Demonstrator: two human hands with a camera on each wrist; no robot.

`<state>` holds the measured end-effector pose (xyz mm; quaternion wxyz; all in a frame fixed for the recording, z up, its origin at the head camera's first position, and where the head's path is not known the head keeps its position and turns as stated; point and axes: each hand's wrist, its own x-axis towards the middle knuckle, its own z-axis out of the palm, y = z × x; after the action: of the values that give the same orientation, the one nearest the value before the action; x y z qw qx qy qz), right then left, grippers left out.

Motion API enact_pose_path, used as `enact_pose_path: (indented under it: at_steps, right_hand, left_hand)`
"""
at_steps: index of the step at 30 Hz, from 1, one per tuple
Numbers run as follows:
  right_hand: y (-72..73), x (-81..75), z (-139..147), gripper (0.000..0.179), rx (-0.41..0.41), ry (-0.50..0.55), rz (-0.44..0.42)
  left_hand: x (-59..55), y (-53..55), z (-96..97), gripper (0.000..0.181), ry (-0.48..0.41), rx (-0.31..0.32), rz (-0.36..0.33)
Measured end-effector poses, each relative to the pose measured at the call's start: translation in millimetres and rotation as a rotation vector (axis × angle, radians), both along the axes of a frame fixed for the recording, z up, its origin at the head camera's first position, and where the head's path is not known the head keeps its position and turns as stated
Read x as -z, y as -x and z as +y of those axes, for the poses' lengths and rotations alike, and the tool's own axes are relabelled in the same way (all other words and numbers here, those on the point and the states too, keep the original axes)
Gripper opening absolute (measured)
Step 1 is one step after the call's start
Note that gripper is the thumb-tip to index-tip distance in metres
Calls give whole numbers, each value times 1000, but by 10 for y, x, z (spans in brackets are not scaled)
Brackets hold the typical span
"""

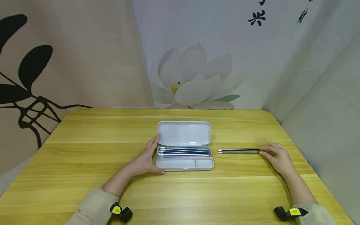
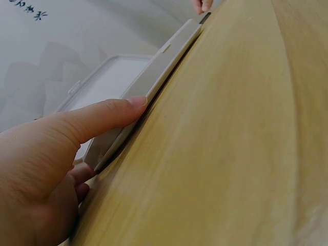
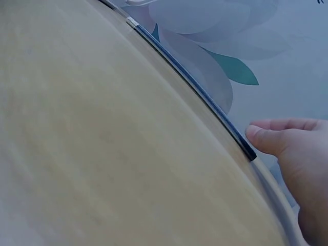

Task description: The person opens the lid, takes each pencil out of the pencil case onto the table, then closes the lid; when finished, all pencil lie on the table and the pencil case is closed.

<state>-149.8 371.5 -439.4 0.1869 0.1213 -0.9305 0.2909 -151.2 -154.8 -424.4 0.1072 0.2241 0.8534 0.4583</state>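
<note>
A white pencil case (image 1: 171, 164) lies on the table with its lid (image 1: 184, 132) tipped back. Several pencils (image 1: 184, 152) lie side by side in its rear compartment, metal ends to the left. My left hand (image 1: 147, 157) grips the case's left end, thumb along the front wall, fingers toward the back; in the left wrist view the thumb (image 2: 110, 115) presses that wall. To the right of the case, two dark pencils (image 1: 237, 151) lie parallel on the table. My right hand (image 1: 277, 157) is at their right ends; the right wrist view shows its thumb (image 3: 264, 138) close beside them.
The case's front strip has a small divider (image 1: 196, 162). The wooden table (image 1: 98, 134) ends at a printed cloth backdrop (image 1: 197, 25) behind, and another cloth (image 1: 332, 109) hangs along the right side. A black wrist device sits on each sleeve.
</note>
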Motion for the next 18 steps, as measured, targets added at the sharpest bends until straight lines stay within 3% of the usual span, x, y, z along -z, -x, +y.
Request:
enact_pose_path:
  at_steps: [7,18]
  right_hand:
    - [-30,-89,-88,17,8,49,33]
    - [-24,-211,-534,23,-121,105,104]
  left_hand:
    - [-5,-6,-6,143,-9,2,8]
    - [36,5,-15,143,3,-1,19]
